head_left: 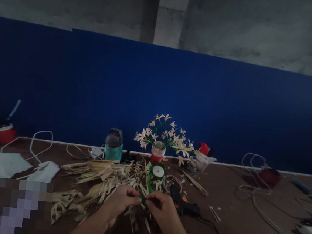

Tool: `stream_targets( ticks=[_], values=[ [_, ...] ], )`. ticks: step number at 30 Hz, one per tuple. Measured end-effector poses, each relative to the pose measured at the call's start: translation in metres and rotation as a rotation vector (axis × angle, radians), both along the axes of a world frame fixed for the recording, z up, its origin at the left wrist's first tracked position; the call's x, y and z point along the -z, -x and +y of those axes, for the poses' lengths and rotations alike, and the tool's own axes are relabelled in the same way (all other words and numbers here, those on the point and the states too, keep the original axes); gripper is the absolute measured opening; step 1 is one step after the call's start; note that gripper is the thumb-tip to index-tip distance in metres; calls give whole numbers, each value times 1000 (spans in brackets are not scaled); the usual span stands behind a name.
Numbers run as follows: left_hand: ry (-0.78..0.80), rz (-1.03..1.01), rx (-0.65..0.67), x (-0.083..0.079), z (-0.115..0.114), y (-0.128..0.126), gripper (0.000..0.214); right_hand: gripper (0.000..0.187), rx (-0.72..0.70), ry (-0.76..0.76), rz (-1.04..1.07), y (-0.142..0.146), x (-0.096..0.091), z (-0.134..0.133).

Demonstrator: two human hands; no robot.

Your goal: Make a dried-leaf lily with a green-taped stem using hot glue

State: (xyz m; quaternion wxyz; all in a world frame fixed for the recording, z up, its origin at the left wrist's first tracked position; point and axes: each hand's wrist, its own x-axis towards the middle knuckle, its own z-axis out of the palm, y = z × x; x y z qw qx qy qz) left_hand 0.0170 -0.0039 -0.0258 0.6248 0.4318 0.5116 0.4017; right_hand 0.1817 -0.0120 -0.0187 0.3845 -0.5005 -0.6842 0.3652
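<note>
Grey concrete wall (pixel 238 25) across top of head view, plain blue panel (pixel 106 82) across middle, dark brown tabletop (pixel 220 192) below. Left hand (pixel 120 201), lower centre of frame: pinching small dark-green piece (pixel 143 199), partly hidden, between thumb and forefinger. Right hand (pixel 164 205), just beside: pinching same piece from frame right. Directly above in frame: round green ribbon spool (pixel 158 172), white at centre, with loose green strip (pixel 149 183) down towards fingertips. Centre left: heaped pale, dry, papery strips (pixel 97 174). Above spool: red-and-white cup (pixel 157 157) with cream, pointed-petalled flowers (pixel 145 133). Right of hands: black glue gun (pixel 188 208), lying on tabletop.
</note>
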Motion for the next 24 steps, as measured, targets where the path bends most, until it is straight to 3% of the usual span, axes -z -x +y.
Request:
stream_targets(
  ticks=[6, 12, 21, 24],
  values=[
    [-24, 32, -1, -2, 0, 1, 29, 12, 3, 34, 35, 0, 1, 1],
    [-65, 63, 110, -13, -2, 2, 30, 13, -7, 4, 6, 0, 1, 1],
    [-144, 143, 58, -11, 1, -3, 18, 21, -28, 58, 67, 1, -2, -2],
    [-126, 166, 63, -13, -1, -5, 13, 25, 23, -36, 83, 0, -3, -1]
  ],
)
